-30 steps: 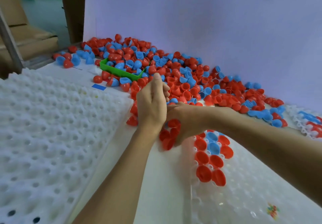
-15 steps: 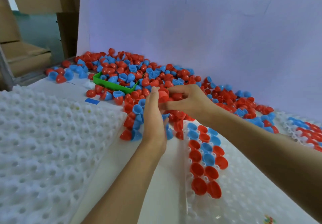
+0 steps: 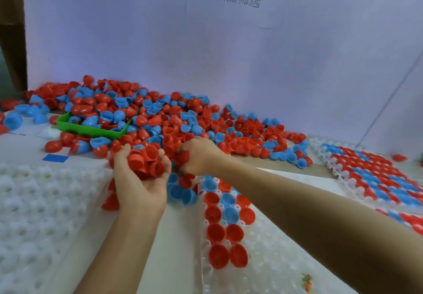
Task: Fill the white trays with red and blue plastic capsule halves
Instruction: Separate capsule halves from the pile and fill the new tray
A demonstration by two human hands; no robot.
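The left hand is lying palm up, fingers curled around a heap of red capsule halves, most of them tipped with their open mouths facing the camera. The right hand is resting knuckles up at the near edge of the loose pile on the bench, fingers bent down into red halves; what they are gripping cannot be told. The two hands are just beside each other. In front of them the middle white tray is carrying red and blue halves in its far-left cups, mouths up. An empty white tray is lying to the left, a filled tray to the right. A green bin is sitting in the pile.
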